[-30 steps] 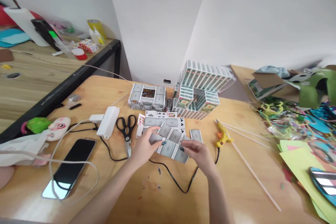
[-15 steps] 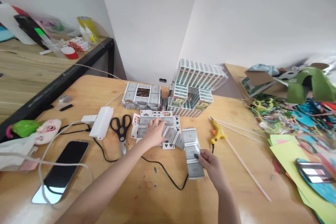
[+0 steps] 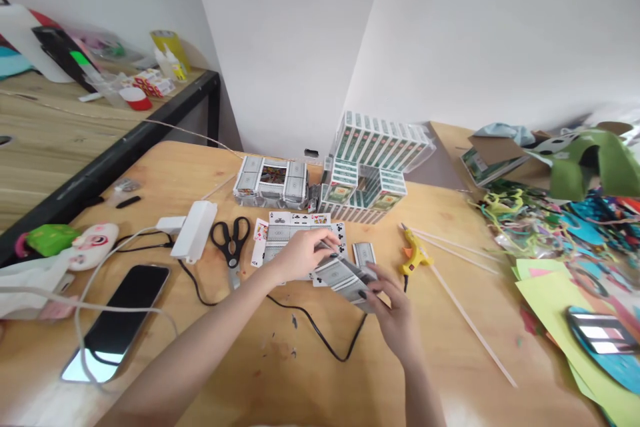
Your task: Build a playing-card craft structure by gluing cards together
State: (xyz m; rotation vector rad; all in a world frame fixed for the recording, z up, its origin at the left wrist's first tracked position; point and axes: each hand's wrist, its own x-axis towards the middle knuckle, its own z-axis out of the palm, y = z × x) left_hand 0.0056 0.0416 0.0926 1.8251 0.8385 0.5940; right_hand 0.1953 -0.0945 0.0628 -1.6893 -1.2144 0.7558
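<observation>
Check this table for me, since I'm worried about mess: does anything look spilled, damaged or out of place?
Small dark specks mark the wooden table between the forearms, interrupting its plain surface; stains or scraps, I cannot tell. Also, a white cable trails loosely over the phone, which looks untidy. Nothing looks clearly broken.
</observation>
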